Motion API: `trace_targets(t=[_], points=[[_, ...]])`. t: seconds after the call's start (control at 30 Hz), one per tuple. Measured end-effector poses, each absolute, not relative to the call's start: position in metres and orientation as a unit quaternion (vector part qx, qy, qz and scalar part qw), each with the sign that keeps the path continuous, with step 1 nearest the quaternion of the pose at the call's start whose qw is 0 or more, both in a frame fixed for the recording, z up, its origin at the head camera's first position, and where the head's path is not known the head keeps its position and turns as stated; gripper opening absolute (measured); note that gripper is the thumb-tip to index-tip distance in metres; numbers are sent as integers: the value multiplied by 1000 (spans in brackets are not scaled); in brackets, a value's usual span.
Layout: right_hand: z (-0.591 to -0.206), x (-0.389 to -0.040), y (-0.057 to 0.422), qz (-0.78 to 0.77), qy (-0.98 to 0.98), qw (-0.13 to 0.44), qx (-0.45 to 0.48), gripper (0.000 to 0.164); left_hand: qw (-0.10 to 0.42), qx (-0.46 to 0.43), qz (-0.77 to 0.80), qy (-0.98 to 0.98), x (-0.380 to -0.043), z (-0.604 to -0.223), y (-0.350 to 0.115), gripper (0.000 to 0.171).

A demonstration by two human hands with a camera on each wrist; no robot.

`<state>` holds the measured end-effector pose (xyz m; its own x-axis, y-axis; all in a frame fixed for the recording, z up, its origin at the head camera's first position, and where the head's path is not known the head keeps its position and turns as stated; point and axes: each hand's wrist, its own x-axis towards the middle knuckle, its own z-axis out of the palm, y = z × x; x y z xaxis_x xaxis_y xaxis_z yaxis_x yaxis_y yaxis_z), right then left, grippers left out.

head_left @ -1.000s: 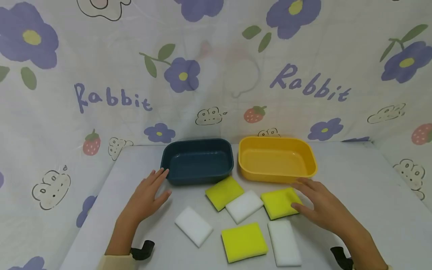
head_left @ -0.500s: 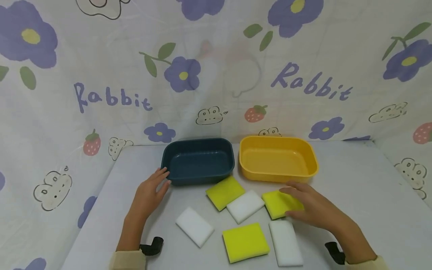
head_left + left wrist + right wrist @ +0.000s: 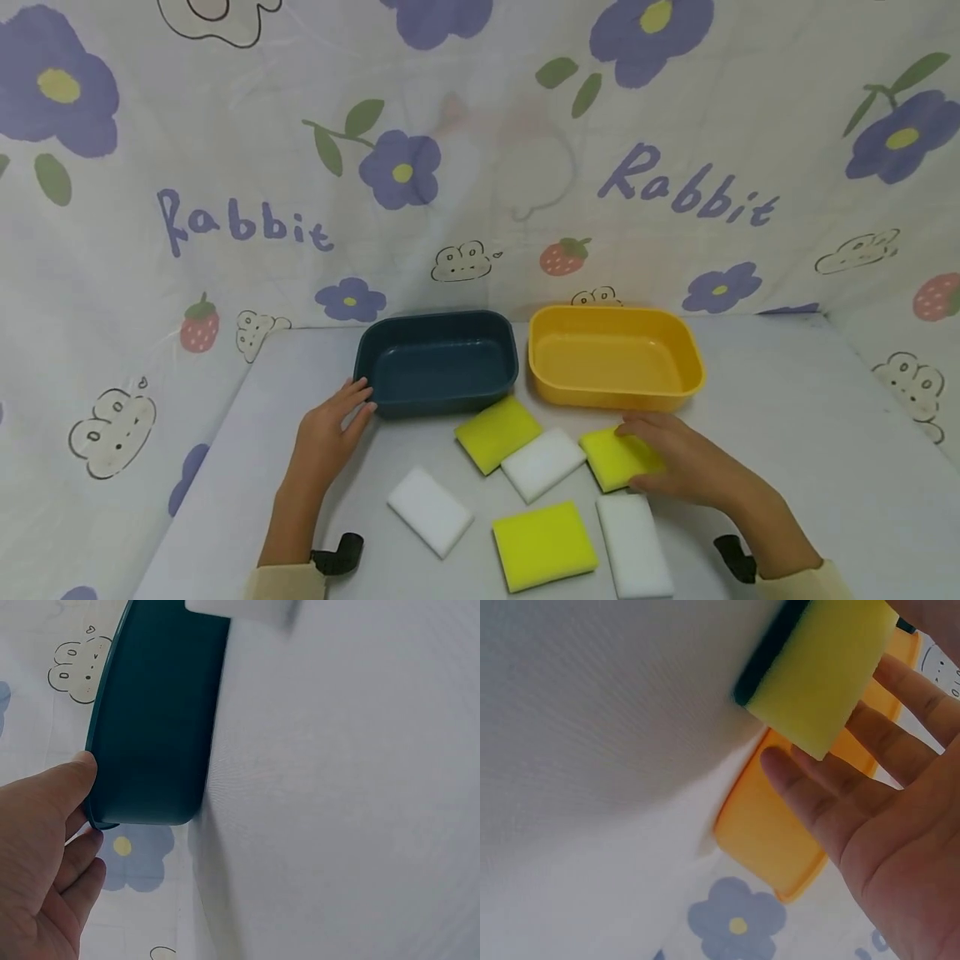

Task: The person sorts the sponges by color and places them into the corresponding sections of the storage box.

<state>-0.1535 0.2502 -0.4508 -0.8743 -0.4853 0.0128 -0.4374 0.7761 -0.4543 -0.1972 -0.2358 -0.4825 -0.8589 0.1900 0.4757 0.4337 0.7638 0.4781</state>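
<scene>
My left hand (image 3: 326, 437) is at the left end of a dark teal plastic tub (image 3: 442, 367). In the left wrist view its thumb (image 3: 84, 761) lies against the tub's rim, with fingers round the corner, pinching it. My right hand (image 3: 678, 458) reaches over a yellow sponge (image 3: 617, 458) lying on the table. Its fingers (image 3: 900, 742) are spread and fairly straight along the sponge's far side in the right wrist view. The thumb is near the opposite edge. That sponge has a dark green scouring layer underneath. Whether the fingers press on it is hard to tell.
An orange-yellow tub (image 3: 615, 358) stands beside the teal one. Around the table lie two more yellow sponges (image 3: 543, 546), one touching a white sponge block (image 3: 543, 465). Other white blocks (image 3: 431, 510) lie left and right (image 3: 635, 546). A printed curtain (image 3: 480, 167) hangs behind.
My right hand has moved left and closer over the yellow sponge, which has stayed put. My left hand's fingers have drawn in at the teal tub's rim.
</scene>
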Motion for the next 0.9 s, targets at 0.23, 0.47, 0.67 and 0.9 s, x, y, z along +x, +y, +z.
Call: trace_targets(t=[0.23, 0.47, 0.67, 0.9], points=[[-447, -155, 250, -224, 941, 49, -249, 53, 205, -164, -304, -916, -197, -480, -234, 34], [-445, -158, 254, -224, 944, 52, -237, 55, 203, -161, -305, -916, -198, -484, -234, 34], [-448, -160, 254, -234, 942, 76, -231, 58, 210, -161, -305, -915, -199, -487, -234, 34], [-436, -160, 253, -211, 945, 51, -244, 56, 221, -168, -307, -910, -200, -488, -235, 34]])
